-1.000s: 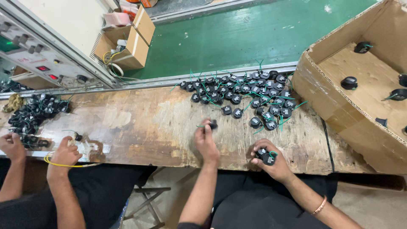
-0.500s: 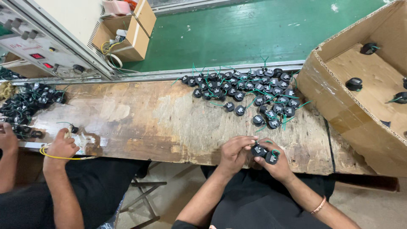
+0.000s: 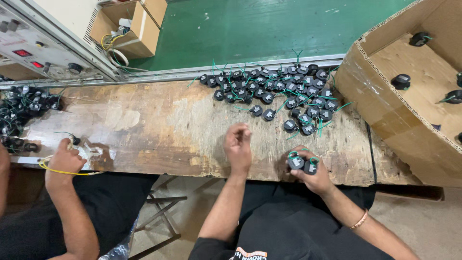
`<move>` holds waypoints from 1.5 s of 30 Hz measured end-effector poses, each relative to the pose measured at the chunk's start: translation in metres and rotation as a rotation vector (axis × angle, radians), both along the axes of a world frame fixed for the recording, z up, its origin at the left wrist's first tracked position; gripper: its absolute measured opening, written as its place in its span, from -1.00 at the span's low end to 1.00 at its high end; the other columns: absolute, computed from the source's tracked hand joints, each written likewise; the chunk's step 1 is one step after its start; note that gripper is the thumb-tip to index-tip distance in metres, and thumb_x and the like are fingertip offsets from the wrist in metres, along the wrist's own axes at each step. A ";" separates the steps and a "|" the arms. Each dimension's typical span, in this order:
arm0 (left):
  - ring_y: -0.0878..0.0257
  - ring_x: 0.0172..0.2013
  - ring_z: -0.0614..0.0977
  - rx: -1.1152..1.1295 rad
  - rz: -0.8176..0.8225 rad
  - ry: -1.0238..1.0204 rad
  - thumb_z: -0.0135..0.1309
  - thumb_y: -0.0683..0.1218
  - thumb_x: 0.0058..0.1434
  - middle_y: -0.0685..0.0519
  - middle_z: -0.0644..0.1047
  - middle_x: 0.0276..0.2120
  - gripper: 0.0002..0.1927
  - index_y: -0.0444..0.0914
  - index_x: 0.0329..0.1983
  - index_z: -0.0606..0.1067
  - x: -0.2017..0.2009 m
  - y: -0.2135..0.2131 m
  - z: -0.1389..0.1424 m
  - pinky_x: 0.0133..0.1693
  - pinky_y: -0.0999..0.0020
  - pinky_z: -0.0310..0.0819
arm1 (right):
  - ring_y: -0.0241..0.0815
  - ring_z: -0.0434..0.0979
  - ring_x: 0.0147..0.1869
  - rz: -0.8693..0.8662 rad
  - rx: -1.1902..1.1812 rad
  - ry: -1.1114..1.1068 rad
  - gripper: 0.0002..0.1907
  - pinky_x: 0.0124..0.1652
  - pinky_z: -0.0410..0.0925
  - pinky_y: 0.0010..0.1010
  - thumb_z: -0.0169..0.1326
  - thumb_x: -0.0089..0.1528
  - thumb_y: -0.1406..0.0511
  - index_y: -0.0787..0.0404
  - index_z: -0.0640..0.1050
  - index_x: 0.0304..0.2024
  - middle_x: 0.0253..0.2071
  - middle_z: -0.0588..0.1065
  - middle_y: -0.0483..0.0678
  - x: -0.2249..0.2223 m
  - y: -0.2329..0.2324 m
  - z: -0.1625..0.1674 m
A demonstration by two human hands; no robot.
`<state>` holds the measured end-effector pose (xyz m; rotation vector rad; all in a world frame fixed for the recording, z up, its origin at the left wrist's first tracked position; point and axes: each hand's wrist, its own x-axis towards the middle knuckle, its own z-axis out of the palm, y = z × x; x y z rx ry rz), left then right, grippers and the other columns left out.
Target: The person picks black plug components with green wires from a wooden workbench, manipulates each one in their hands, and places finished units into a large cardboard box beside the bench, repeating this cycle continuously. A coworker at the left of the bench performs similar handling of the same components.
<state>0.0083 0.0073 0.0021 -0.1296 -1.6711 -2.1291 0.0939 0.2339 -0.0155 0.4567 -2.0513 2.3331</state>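
My right hand (image 3: pixel 313 175) is shut on two small round black parts with green wires (image 3: pixel 302 163), held at the near edge of the worn wooden bench (image 3: pixel 159 125). To its left, my left hand (image 3: pixel 238 145) rests on the bench with its fingers curled in; nothing shows in it. A pile of the same black parts (image 3: pixel 274 94) lies just beyond both hands, near the bench's far edge.
A big open cardboard box (image 3: pixel 385 110) with a few black parts stands at the right. At the left, a co-worker's hand (image 3: pixel 62 161) holds a yellow wire beside another heap of parts (image 3: pixel 24 110). A grey control panel (image 3: pixel 33 48) and a small carton (image 3: pixel 137 26) stand beyond.
My left hand came over to the right hand and its parts, then drew back to the left and now rests apart. The right hand still holds the parts.
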 end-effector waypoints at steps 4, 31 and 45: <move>0.14 -0.06 0.57 -0.637 0.274 -0.022 0.22 -0.23 0.19 -0.13 0.52 0.02 -0.49 -0.37 0.22 0.43 -0.051 -0.015 0.010 -0.02 0.28 0.48 | -0.05 0.50 0.12 0.109 -0.601 -0.292 -0.42 -0.05 0.51 -0.13 0.32 0.18 0.31 0.25 0.38 0.18 0.05 0.40 0.04 -0.001 0.001 -0.008; 0.13 0.03 0.72 -0.362 -0.470 0.214 0.13 -0.18 0.38 -0.04 0.67 0.00 -0.91 -0.26 -0.10 0.58 0.033 0.024 0.024 0.07 0.27 0.59 | 0.08 0.60 0.10 0.093 -0.797 -0.449 -0.53 -0.20 0.56 -0.18 0.13 0.25 0.43 0.24 0.34 0.20 0.07 0.47 0.05 -0.006 0.011 -0.007; 0.23 -0.06 0.62 0.234 -0.869 -0.243 0.33 -0.33 0.07 0.00 0.61 -0.15 -0.72 -0.31 -0.15 0.59 0.027 0.038 0.000 0.04 0.31 0.53 | -0.06 0.56 0.03 0.142 -0.567 -0.296 -0.53 -0.15 0.55 -0.14 0.20 0.24 0.44 0.26 0.35 0.15 0.02 0.44 0.04 0.000 0.005 -0.010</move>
